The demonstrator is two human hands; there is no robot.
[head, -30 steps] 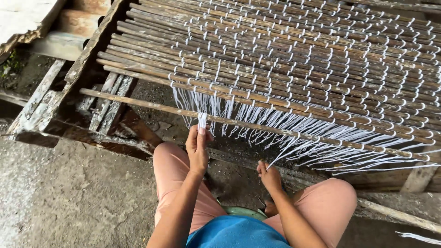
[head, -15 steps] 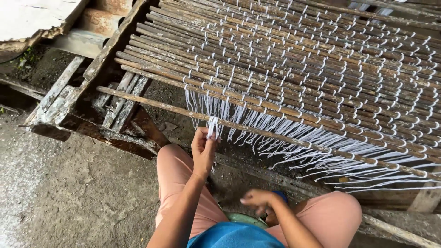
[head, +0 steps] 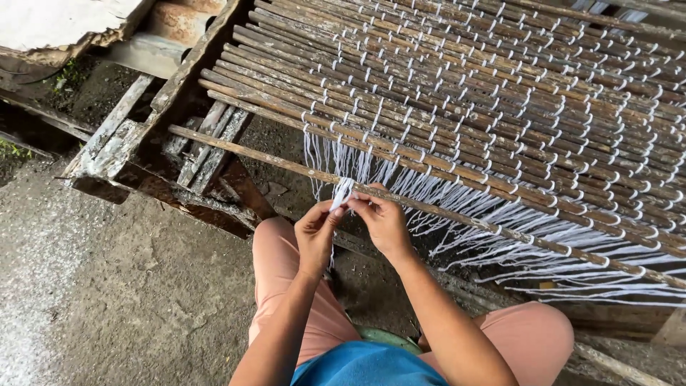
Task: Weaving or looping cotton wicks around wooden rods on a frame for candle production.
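A mat of thin brown sticks [head: 500, 93] bound with white string lies on a wooden frame in front of me. Loose white strings [head: 457, 207] hang from its near edge over a long single stick [head: 271, 159]. My left hand [head: 316, 236] and my right hand [head: 384, 221] meet just below that stick, both pinching the same white string [head: 341, 193] between thumb and fingers. My knees in pink shorts show below the hands.
A weathered wooden frame [head: 128, 139] with slats supports the mat at the left. Grey concrete floor [head: 93, 286] lies to my left. A rusty cylinder [head: 182, 18] and a white sheet sit at the top left. A green seat edge [head: 389, 336] shows under me.
My right hand rose from my lap to the hanging string and joined my left hand there. The view shifted slightly right and closer.
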